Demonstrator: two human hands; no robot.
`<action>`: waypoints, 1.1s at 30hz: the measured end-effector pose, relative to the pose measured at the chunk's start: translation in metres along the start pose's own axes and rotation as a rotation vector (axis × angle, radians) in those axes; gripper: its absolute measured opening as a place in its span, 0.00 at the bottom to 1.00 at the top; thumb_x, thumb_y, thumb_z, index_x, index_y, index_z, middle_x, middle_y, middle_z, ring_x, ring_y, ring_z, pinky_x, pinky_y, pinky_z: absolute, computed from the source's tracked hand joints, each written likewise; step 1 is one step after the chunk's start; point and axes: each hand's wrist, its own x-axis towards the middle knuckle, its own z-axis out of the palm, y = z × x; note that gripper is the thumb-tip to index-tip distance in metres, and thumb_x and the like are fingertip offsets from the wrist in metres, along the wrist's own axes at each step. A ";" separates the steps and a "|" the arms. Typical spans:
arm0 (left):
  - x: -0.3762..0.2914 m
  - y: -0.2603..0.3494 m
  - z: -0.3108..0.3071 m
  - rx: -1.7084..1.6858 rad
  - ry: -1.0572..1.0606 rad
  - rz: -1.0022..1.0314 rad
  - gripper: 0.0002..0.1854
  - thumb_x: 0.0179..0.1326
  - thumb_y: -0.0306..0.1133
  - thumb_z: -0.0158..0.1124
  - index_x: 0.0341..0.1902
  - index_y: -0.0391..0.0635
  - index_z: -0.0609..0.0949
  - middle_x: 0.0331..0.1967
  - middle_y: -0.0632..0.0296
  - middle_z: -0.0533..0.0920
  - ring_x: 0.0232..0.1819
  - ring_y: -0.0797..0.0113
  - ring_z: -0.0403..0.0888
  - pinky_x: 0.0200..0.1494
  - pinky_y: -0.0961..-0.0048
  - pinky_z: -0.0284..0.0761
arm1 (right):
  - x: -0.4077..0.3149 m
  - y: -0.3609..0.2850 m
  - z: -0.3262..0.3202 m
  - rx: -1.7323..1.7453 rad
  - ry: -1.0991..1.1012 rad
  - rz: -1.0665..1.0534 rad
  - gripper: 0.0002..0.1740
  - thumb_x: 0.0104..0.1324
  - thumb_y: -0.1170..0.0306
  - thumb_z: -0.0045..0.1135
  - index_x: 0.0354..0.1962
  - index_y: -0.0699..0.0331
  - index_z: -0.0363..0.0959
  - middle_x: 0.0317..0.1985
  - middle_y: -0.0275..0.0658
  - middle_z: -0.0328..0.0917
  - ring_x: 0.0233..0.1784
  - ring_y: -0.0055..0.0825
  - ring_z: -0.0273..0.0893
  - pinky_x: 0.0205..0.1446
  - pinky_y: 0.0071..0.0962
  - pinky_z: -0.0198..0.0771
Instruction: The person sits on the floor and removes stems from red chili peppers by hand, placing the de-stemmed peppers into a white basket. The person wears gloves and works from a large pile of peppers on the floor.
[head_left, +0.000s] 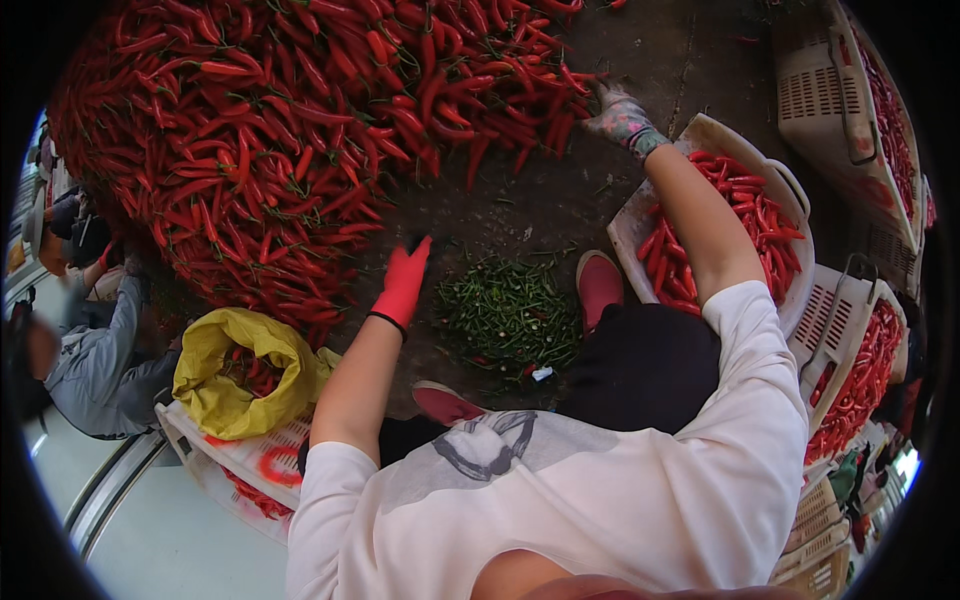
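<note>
A wide heap of red chili peppers (300, 127) with green stems lies on the dark floor in front of me. My left hand (399, 281), in a red glove, is over bare floor just right of the heap's lower edge, its fingers apart and nothing seen in them. At the heap's right end is my right hand (621, 118), in a patterned grey glove, its fingertips at the outermost peppers. Blur hides whether it grips one. Between my feet sits a pile of cut green stems (514, 315), with a small white scrap (541, 373) at its edge.
A white tub (784, 187) of red peppers stands under my right forearm. Plastic crates (817, 94) of peppers line the right side. At left, a yellow sack (195, 375) with peppers inside rests on a white crate (247, 442). Another person (105, 375) works beyond it.
</note>
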 end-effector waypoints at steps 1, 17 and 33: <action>0.000 0.001 0.000 -0.048 -0.019 -0.003 0.32 0.53 0.52 0.62 0.50 0.35 0.76 0.43 0.46 0.80 0.48 0.53 0.78 0.51 0.66 0.69 | 0.018 -0.002 0.004 -0.020 0.026 -0.057 0.51 0.45 0.46 0.63 0.63 0.58 0.54 0.62 0.54 0.59 0.66 0.48 0.57 0.66 0.37 0.57; -0.005 0.020 0.083 -0.837 -0.352 -0.042 0.25 0.62 0.49 0.54 0.58 0.48 0.71 0.51 0.60 0.76 0.51 0.63 0.73 0.54 0.67 0.69 | -0.055 -0.155 0.094 0.738 -0.200 0.162 0.50 0.54 0.51 0.58 0.67 0.58 0.42 0.60 0.58 0.60 0.63 0.54 0.60 0.64 0.41 0.60; 0.017 0.004 0.047 -1.655 0.022 -0.216 0.30 0.59 0.54 0.54 0.62 0.54 0.65 0.63 0.61 0.64 0.61 0.54 0.66 0.63 0.57 0.61 | 0.034 -0.106 0.078 0.149 0.192 -0.310 0.37 0.52 0.56 0.58 0.59 0.58 0.60 0.52 0.48 0.71 0.53 0.44 0.71 0.53 0.39 0.69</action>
